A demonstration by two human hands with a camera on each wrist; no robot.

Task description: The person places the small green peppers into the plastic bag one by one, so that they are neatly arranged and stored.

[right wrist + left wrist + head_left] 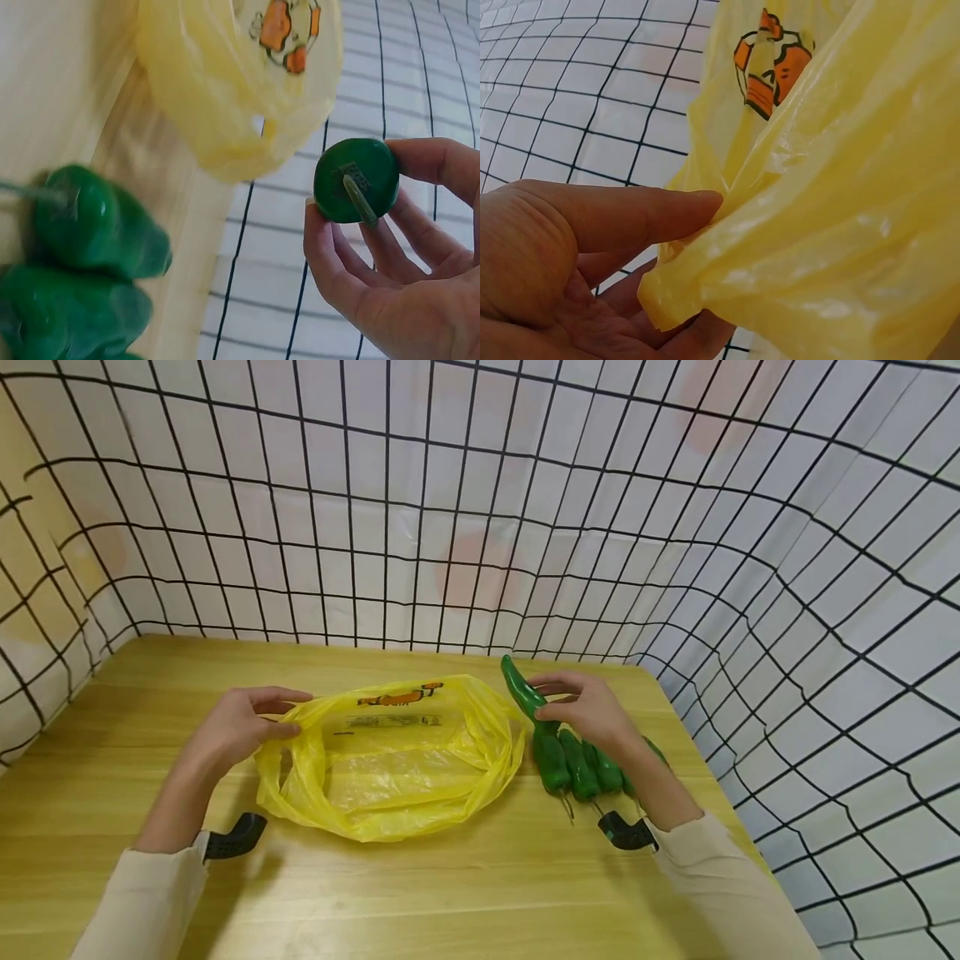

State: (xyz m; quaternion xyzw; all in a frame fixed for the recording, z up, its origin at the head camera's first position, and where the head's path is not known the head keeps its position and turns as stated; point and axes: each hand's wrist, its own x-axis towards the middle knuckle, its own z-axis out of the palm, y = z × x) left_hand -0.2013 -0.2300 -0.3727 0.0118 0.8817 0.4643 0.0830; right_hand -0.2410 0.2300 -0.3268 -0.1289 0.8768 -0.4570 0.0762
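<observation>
Currently, the left hand (240,727) pinches the edge of a yellow bag (397,806), open-mouthed on the table (360,910); well apart, the right hand (588,710) grips a green pepper (522,695) — raised just beside the bag — with further peppers (579,768) lying near that wrist.

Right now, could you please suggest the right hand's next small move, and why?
Probably shift the right hand left, over the yellow bag: that hand holds a green pepper, and the bag, held by the left hand, gapes open.
</observation>
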